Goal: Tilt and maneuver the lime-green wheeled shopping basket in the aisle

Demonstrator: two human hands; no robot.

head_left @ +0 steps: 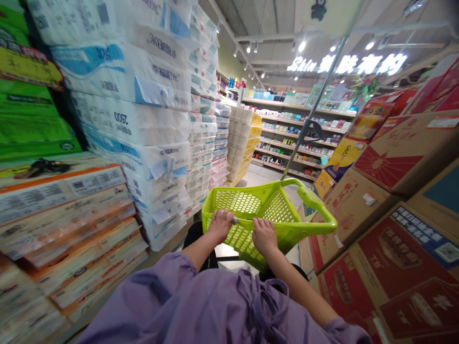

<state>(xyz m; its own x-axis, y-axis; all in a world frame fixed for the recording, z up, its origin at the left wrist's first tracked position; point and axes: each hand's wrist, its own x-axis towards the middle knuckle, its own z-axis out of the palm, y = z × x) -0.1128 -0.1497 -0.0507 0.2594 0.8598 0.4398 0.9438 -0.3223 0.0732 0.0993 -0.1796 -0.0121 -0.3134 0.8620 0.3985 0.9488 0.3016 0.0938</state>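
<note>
A lime-green plastic shopping basket (287, 229) with perforated walls is in front of my body. Its long pull handle (317, 203) points to the right. My left hand (220, 225) wraps over the near rim, fingers curled inward. A small whitish thing shows beside its fingertips, too small to make out. Further right on the same rim, my right hand (264, 234) is closed, with its fingers hooked over the edge. No goods show in the visible part of the basket.
Tall stacks of wrapped tissue packs (158, 119) line the left side, near orange-edged packs (86, 239). On the right, cardboard cartons (387, 157) are piled high. A slanted metal pole (311, 112) stands ahead, before shelves of small goods (287, 129).
</note>
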